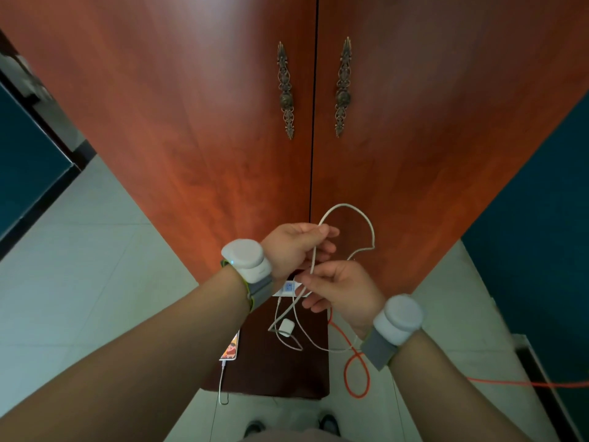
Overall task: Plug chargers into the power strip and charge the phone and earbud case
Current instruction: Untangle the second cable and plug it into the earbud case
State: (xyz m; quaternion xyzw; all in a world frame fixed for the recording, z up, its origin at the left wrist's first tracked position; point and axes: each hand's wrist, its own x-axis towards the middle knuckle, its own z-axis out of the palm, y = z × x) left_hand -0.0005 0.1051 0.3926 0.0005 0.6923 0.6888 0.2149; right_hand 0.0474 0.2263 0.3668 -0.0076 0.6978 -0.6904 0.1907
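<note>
Dim indoor light, soft shadows, strong wide-angle bending, blurred edges

Dark stool (271, 371) on tiled floor (95, 250). On it: power strip (288, 287) at 12 o'clock, case (286, 327) near centre, white cable (298, 348) beside it, phone (230, 347) at 8.

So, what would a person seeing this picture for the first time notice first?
Probably the left hand and right hand at the centre, both pinching a white cable that loops up before the red-brown cabinet doors. Next, the bright orange cord curling on the floor at lower right, beside the dark low table with the phone and earbud case.
</note>
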